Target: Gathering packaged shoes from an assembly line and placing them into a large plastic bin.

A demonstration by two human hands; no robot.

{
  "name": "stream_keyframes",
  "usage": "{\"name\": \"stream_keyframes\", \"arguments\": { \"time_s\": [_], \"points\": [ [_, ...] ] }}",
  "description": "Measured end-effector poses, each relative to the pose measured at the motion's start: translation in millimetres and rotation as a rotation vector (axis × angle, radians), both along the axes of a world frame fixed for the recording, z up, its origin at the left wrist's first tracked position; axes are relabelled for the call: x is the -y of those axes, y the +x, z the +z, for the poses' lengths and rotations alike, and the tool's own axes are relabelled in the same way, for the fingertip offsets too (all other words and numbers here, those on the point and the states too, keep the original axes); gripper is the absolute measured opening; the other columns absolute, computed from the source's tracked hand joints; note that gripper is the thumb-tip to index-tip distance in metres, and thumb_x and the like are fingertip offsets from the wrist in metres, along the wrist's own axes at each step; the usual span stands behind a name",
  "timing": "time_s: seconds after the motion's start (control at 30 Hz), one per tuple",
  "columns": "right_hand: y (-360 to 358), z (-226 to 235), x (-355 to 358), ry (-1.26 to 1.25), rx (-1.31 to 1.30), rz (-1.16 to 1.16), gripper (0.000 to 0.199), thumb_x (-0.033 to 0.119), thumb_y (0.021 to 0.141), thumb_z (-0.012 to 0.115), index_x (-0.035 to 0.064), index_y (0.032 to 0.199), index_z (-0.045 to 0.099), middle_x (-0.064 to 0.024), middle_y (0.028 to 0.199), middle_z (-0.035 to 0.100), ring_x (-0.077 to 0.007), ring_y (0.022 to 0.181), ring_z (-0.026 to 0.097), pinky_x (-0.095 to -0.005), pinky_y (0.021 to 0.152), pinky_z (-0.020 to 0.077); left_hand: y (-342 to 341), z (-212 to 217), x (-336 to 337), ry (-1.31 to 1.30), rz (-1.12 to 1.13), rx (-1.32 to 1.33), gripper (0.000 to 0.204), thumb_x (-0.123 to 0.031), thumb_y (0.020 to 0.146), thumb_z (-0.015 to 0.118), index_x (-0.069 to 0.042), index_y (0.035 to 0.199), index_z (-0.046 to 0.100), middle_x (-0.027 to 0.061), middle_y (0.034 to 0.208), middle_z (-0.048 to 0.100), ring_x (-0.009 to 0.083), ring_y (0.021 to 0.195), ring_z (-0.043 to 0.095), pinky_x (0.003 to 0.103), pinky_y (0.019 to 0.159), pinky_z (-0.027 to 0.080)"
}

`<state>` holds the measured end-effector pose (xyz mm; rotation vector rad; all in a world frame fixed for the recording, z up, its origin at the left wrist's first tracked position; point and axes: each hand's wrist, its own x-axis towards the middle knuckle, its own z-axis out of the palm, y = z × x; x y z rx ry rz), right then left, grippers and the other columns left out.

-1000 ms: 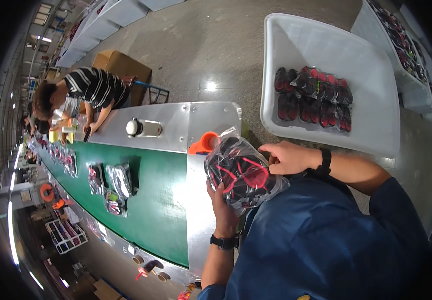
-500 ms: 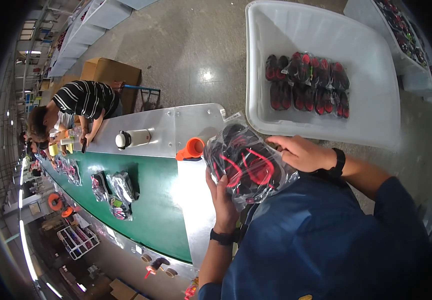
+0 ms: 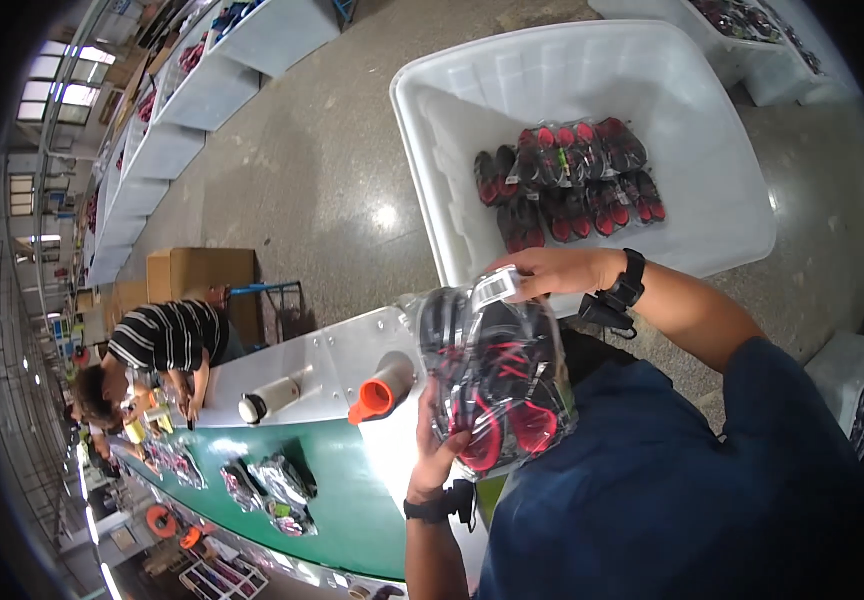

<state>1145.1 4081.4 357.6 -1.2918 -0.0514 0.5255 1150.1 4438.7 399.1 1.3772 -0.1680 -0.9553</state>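
A person's left hand point(image 3: 436, 446) is gripping the lower left side of a clear plastic bag holding black-and-red shoes point(image 3: 504, 375), its thumb pressing on the front and its other fingers mostly hiding behind. The right hand point(image 3: 557, 270) is closing its fingers on the far edge, beside a white printed label point(image 3: 495, 287). The bag is hanging in front of the person's dark blue top point(image 3: 642, 480), just right of an orange cup-shaped holder point(image 3: 377, 398) that is standing by the near end of a green conveyor belt point(image 3: 357, 465).

Beyond the right hand, a large white plastic bin point(image 3: 572, 72) is holding two rows of bagged shoes point(image 3: 577, 150). Farther left, a white bottle point(image 3: 270, 398) is lying on the metal edging.

The slick, loose film could be letting the shoes slide inside, tipping the weight out of the left hand's grip. Pulling hard at the labelled edge could be tearing the film or creasing the label. A black piece hanging at the right wrist point(image 3: 607, 312) could be snagging the plastic.
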Motion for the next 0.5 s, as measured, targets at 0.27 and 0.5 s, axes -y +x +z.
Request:
{"name": "stream_keyframes", "arguments": {
  "time_s": [0.27, 0.5],
  "points": [
    [-59, -9, 65, 0.128, -0.193, -0.084, 0.063, 0.019, 0.085, 0.071, -0.0025, 0.141, 0.051, -0.0066, 0.127, 0.065, -0.0141, 0.114, 0.059, -0.03, 0.1, 0.0455, 16, -7, 84, -0.098, -0.198, -0.114, 0.086, -0.012, 0.091, 0.068, 0.0, 0.159, 0.017, 0.0129, 0.157, 0.034, 0.0198, 0.141, 0.037, 0.031, 0.115, 0.027],
    [-111, -48, 99, 0.181, -0.477, -0.551, 0.049, 0.009, 0.088, 0.057, -0.002, 0.135, 0.054, -0.0091, 0.12, 0.068, -0.016, 0.104, 0.068, -0.0333, 0.087, 0.0572, 2, -61, 72, 0.075, 0.04, -0.017, 0.075, -0.025, 0.098, 0.063, -0.001, 0.157, 0.025, 0.0169, 0.147, 0.047, 0.0233, 0.133, 0.047, 0.034, 0.112, 0.034]
  ]
}}
